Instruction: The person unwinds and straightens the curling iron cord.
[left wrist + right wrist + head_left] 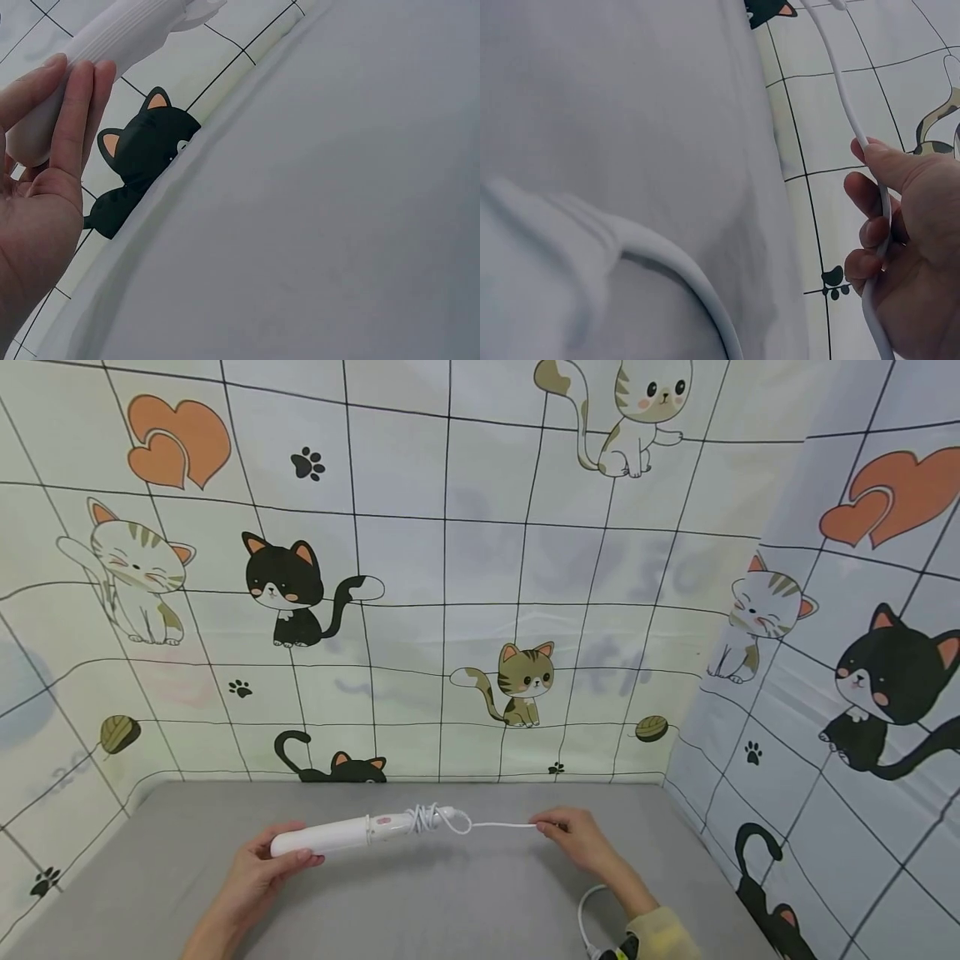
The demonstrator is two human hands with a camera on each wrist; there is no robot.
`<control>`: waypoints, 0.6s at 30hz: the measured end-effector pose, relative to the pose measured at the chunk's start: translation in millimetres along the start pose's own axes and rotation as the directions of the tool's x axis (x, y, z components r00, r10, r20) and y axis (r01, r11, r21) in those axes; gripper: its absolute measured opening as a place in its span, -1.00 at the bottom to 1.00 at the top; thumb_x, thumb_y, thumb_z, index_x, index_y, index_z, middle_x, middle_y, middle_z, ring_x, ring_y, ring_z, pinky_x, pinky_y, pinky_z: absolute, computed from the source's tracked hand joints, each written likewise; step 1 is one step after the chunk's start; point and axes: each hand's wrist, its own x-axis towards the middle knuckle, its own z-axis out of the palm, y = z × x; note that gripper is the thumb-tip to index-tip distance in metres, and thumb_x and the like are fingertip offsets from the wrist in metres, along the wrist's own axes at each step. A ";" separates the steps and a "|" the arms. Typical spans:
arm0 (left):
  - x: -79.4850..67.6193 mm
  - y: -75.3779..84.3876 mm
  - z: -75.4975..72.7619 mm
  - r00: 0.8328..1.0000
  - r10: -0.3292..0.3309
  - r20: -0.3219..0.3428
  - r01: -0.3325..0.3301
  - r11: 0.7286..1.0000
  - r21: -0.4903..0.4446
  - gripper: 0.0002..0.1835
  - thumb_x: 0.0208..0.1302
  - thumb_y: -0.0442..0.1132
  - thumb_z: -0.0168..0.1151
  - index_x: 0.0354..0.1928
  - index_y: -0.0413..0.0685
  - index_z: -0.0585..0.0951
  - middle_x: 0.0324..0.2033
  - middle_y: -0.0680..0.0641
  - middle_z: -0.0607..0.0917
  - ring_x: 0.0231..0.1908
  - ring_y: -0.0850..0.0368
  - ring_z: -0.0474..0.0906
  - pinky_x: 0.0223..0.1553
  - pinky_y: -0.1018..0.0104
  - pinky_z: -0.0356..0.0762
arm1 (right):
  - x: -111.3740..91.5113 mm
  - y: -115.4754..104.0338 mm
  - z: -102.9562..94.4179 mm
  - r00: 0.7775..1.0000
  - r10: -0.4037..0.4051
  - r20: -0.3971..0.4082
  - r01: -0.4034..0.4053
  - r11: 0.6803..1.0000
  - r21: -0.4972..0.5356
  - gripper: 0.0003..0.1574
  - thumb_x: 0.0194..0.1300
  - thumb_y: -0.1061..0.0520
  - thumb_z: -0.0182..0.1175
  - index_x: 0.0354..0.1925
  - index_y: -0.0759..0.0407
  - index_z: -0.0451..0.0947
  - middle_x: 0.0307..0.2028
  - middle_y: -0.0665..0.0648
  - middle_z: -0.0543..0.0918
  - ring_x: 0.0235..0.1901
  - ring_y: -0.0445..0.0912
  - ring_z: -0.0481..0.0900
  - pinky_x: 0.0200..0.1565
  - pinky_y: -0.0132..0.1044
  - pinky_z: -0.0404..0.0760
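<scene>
A white wand-shaped hair iron (322, 837) is held up over the grey surface, tilted slightly, its thicker end to the left. My left hand (251, 877) grips that end, thumb on the near side; in the left wrist view the fingers (71, 124) lie along its ribbed body. White cord (425, 817) is wound in several turns around the narrow right end. From there a stretch of cord runs taut to my right hand (581, 839), which pinches it. In the right wrist view the cord (840, 82) passes between thumb and curled fingers.
Below my right wrist, the cord's loose end (582, 914) curves down to a white plug (594, 952), partly cut off by the frame's edge. The grey tabletop (420, 910) meets a cat-patterned cloth wall (405, 693) at the back, with more cloth along both sides.
</scene>
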 end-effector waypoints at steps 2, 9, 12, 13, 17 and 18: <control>-0.4 -1.0 0.4 1.000 0.003 0.015 -0.003 1.000 0.001 -0.48 0.27 -0.75 0.10 0.02 -0.04 0.72 -0.07 -0.05 0.67 -0.17 -0.04 0.75 0.01 0.11 0.77 | -0.4 2.4 -1.3 1.000 -0.019 -0.006 0.019 0.999 -0.030 -0.84 0.43 0.21 0.28 -0.12 0.16 0.78 -0.26 0.03 0.73 -0.40 -0.30 0.44 -0.44 -0.44 0.52; 0.0 -2.9 0.9 1.000 0.005 0.029 -0.005 1.000 -0.002 -0.51 0.28 -0.75 0.09 0.07 -0.14 0.70 -0.05 -0.04 0.67 -0.12 -0.01 0.73 0.02 0.10 0.76 | -4.4 3.8 -10.6 0.999 -0.042 0.010 0.043 0.994 -0.101 -0.84 0.41 0.19 0.30 -0.12 0.16 0.79 -0.31 -0.03 0.70 -0.44 -0.30 0.39 -0.48 -0.44 0.47; -0.3 -3.2 1.2 1.000 0.000 0.024 0.000 1.000 0.004 -0.50 0.27 -0.75 0.10 0.04 -0.09 0.72 -0.06 -0.03 0.68 -0.13 0.00 0.73 0.01 0.12 0.77 | -6.8 3.7 -15.8 1.000 -0.028 0.010 0.029 0.993 -0.118 -0.83 0.41 0.19 0.30 -0.11 0.18 0.78 -0.29 -0.02 0.71 -0.43 -0.30 0.39 -0.48 -0.43 0.48; -0.4 -3.1 1.3 1.000 -0.001 0.025 0.001 1.000 0.005 -0.50 0.27 -0.75 0.10 0.04 -0.08 0.72 -0.06 -0.03 0.68 -0.14 0.01 0.73 0.00 0.13 0.77 | -7.4 3.8 -17.3 1.000 -0.025 0.009 0.026 0.992 -0.124 -0.83 0.41 0.19 0.29 -0.11 0.18 0.79 -0.28 -0.01 0.71 -0.43 -0.30 0.40 -0.47 -0.43 0.49; -0.1 -0.7 2.1 0.999 -0.013 0.034 0.013 1.000 0.012 -0.52 0.27 -0.74 0.12 0.04 -0.10 0.72 -0.06 -0.03 0.68 -0.13 0.02 0.73 0.00 0.12 0.78 | -9.0 4.3 -21.1 1.000 -0.012 -0.012 0.010 0.989 -0.149 -0.83 0.41 0.21 0.29 -0.11 0.19 0.79 -0.26 0.04 0.74 -0.40 -0.27 0.45 -0.45 -0.42 0.52; -0.1 0.2 2.1 0.999 -0.017 0.039 0.016 1.000 0.014 -0.54 0.27 -0.73 0.12 0.05 -0.14 0.70 -0.06 -0.03 0.68 -0.13 0.02 0.73 0.00 0.11 0.78 | -9.0 4.5 -21.4 1.000 -0.010 -0.018 0.007 0.988 -0.155 -0.83 0.41 0.21 0.29 -0.11 0.19 0.79 -0.24 0.06 0.74 -0.39 -0.25 0.48 -0.43 -0.41 0.54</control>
